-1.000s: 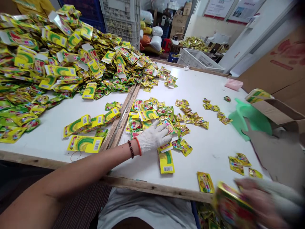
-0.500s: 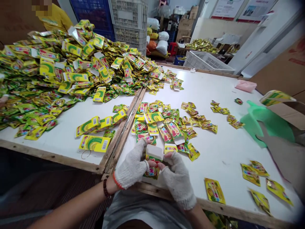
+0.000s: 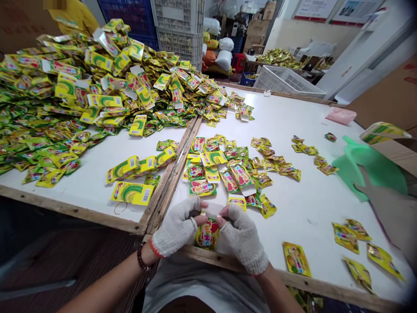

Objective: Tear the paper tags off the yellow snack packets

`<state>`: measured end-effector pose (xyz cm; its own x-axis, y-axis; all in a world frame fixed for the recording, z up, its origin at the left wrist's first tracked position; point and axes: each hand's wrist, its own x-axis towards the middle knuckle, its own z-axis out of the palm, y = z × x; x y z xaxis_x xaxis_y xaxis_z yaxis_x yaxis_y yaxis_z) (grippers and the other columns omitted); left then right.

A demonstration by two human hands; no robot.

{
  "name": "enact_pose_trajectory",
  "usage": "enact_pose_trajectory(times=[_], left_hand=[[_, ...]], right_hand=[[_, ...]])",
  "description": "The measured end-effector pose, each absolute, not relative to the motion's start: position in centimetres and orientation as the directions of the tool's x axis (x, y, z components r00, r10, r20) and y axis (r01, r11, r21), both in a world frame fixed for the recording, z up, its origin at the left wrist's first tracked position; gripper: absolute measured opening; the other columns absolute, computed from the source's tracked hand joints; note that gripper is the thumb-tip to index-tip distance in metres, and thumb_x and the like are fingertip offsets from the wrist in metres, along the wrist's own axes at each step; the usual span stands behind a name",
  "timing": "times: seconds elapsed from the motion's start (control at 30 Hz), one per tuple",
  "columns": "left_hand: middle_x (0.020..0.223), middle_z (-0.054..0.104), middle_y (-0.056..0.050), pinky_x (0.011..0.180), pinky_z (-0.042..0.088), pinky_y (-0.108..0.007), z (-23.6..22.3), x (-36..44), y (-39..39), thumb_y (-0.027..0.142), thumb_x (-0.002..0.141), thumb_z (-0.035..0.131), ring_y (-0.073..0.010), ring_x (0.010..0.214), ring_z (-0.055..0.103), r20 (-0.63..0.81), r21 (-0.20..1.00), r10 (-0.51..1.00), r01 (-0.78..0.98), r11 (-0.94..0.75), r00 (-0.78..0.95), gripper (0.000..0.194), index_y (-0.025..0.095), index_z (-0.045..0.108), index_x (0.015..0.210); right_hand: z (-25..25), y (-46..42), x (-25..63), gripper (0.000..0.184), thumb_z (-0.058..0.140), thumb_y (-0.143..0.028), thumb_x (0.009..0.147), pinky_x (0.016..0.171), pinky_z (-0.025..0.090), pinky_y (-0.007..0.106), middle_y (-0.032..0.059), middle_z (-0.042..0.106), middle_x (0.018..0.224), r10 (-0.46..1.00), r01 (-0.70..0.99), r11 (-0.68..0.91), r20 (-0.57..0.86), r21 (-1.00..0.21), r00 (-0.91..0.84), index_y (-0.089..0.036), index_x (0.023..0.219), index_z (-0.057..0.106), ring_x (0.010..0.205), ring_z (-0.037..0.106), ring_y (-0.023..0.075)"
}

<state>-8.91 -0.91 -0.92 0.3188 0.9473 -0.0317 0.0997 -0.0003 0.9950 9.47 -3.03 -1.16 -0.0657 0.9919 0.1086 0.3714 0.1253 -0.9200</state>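
Note:
Both of my hands, in white fingerless knit gloves, are at the table's near edge. Between them is a small yellow-green candy box [image 3: 207,234] with colourful lettering, its white end flap [image 3: 213,210] raised. My left hand [image 3: 179,226] is closed, thumb and fingertips gripping the flap end on the left. On the other side my right hand [image 3: 244,237] pinches the same end. The glove fingers partly hide the box's sides. Just beyond the hands lie several printed candy boxes [image 3: 239,176] and small foil candy packets [image 3: 267,206].
A large heap of boxes and packets [image 3: 107,93] covers the far left. A wooden strip [image 3: 172,174] divides the white tabletop. Single packets [image 3: 296,259] lie at right, near a green plastic scoop [image 3: 368,169]. White crates [image 3: 286,81] and a person in a yellow top [image 3: 76,19] are behind.
The held box has tilted so its lettered front now faces up toward me. My fingers have shifted to its flap end. The view has moved slightly.

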Motion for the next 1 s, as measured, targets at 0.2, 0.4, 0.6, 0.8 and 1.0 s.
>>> enact_pose_trajectory(times=[0.2,0.4,0.6,0.8,1.0], left_hand=[[0.086,0.063,-0.004,0.076,0.048,-0.028,-0.7,-9.1,-0.5,0.023,0.076,0.062,-0.0161,0.081,0.058,-0.038,0.984,0.927,0.177,-0.031,0.373,0.018,0.014,0.060,0.091],[0.075,0.061,-0.001,0.067,0.043,-0.023,1.8,-9.4,0.5,0.033,0.085,0.052,-0.0138,0.073,0.055,-0.062,0.938,0.874,0.328,-0.114,0.483,0.025,0.012,0.065,0.081],[0.073,0.063,-0.001,0.064,0.041,-0.021,2.7,-9.7,1.4,0.027,0.079,0.058,-0.0129,0.070,0.054,-0.176,0.915,0.825,0.399,-0.065,0.538,0.019,0.011,0.068,0.081],[0.073,0.061,0.000,0.063,0.040,-0.020,2.9,-9.8,1.3,0.027,0.081,0.055,-0.0122,0.070,0.053,-0.176,0.901,0.826,0.426,-0.083,0.535,0.019,0.011,0.065,0.078],[0.076,0.061,-0.002,0.065,0.042,-0.020,2.6,-10.2,0.8,0.023,0.085,0.051,-0.0123,0.072,0.054,-0.109,0.899,0.792,0.400,-0.179,0.601,0.019,0.012,0.065,0.083]], right_hand=[[-1.5,-3.1,9.7,0.019,0.055,-0.020,0.080,0.077,0.053,0.030,0.0063,0.071,0.090,0.973,0.460,0.231,0.200,-0.857,-0.116,-0.018,0.092,0.069,0.083,0.065,0.0189],[-0.1,-3.2,9.6,0.018,0.054,-0.024,0.083,0.071,0.053,0.027,0.0055,0.073,0.084,0.958,0.465,0.287,0.244,-0.838,-0.152,-0.019,0.087,0.071,0.078,0.067,0.0181],[1.4,-2.7,9.4,0.011,0.060,-0.020,0.078,0.066,0.052,0.025,0.0020,0.072,0.078,0.984,0.485,0.168,0.117,-0.858,-0.134,-0.018,0.080,0.071,0.070,0.065,0.0165],[1.6,-2.6,9.6,0.013,0.058,-0.017,0.078,0.061,0.050,0.023,0.0009,0.071,0.073,0.985,0.495,0.152,0.090,-0.856,-0.147,-0.018,0.077,0.071,0.066,0.064,0.0152],[1.6,-2.4,10.3,0.014,0.058,-0.017,0.079,0.066,0.053,0.025,0.0023,0.072,0.076,0.952,0.461,0.270,0.165,-0.845,-0.256,-0.020,0.079,0.072,0.069,0.066,0.0159]])
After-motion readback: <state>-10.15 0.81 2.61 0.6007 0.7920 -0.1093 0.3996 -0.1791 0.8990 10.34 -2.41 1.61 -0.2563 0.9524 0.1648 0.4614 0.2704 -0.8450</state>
